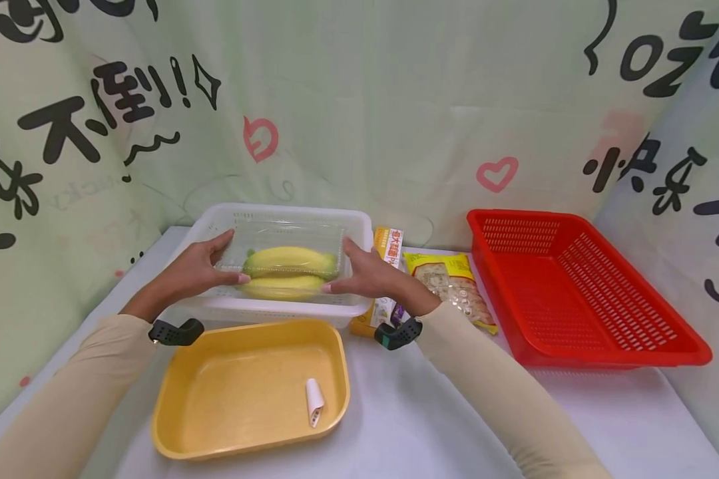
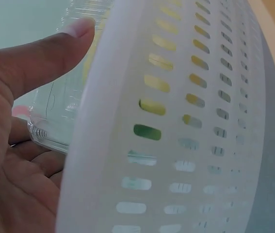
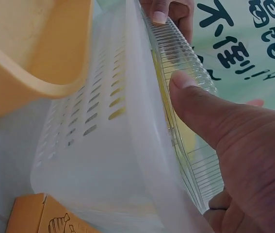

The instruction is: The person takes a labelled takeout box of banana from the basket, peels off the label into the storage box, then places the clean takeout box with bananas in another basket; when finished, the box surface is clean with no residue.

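Observation:
A clear plastic box (image 1: 263,236) with yellow bananas (image 1: 290,259) showing through it sits at the mouth of the white perforated basket (image 1: 263,311). My left hand (image 1: 194,267) grips the box's left end, thumb on the near edge and fingers round the far side. At the right end, my right hand (image 1: 371,274) holds it the same way. In the right wrist view the ridged side of the clear box (image 3: 178,53) rises past the basket rim (image 3: 147,131). Through the slots of the basket wall (image 2: 176,145), yellow and green show in the left wrist view.
In front of the white basket stands a yellow tray (image 1: 234,386) holding a small whitish rolled piece (image 1: 314,399). Right of the basket are an orange-and-white box (image 1: 389,245) and a yellow-topped food bag (image 1: 449,266). A red slotted basket (image 1: 521,326) stands far right. Printed cloth walls the back.

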A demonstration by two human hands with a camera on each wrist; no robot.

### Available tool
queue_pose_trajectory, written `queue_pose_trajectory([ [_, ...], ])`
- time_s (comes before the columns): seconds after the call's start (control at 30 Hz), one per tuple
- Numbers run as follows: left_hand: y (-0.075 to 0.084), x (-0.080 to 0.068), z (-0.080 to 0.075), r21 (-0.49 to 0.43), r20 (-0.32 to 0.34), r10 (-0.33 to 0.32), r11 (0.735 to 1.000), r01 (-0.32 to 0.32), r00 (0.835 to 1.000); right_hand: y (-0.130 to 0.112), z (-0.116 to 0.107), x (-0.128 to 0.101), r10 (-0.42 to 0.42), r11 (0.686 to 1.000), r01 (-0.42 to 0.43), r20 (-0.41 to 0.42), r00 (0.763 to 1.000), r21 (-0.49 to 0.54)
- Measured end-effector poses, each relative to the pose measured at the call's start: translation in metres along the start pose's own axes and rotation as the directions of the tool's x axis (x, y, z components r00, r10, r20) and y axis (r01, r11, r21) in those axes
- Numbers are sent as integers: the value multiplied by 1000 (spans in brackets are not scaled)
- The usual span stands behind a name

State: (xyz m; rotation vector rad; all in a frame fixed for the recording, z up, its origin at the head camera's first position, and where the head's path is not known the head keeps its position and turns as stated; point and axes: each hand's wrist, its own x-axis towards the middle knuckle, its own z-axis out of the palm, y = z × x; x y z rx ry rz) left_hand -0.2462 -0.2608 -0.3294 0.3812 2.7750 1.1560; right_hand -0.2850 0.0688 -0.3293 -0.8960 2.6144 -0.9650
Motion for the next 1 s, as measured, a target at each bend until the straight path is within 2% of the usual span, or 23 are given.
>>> queue_pose_trajectory([
  [0.2,-1,-2,1,27,0,-20,999,20,1000,-1,2,-1,-22,999,22,26,999,-27],
  [0.43,-1,-3,4,43,49,-55,998,53,997,-3,3,-6,45,997,-40,74,996,-60],
  [0.8,5,1,6,70,45,-55,996,52,997,-1,3,-9,-10,1000,9,20,1000,16],
  [1.0,11,7,10,73,44,-37,997,34,998,5,-4,-13,58,997,-58,-10,998,43],
])
